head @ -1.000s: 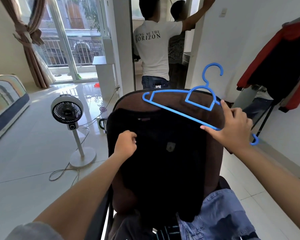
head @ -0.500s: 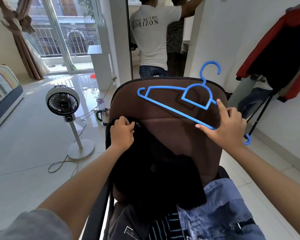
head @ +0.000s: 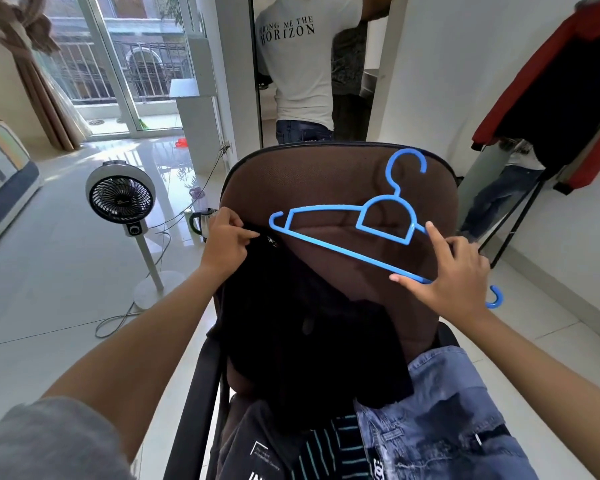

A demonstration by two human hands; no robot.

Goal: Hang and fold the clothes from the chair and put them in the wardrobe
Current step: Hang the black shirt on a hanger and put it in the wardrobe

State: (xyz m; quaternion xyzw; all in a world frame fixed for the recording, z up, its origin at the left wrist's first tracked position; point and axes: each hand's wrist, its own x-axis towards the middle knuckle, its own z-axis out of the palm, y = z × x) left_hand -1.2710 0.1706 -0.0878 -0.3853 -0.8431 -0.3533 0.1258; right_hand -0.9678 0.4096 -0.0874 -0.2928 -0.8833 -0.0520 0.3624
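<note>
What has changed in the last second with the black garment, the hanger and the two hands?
The black garment has slid down off the top of the chair back, which is now bare brown, and hangs from the left hand that grips its edge. The blue hanger has come lower, in front of the chair back, its free end near the garment. The right hand still holds the hanger. The jeans stayed on the seat.
</note>
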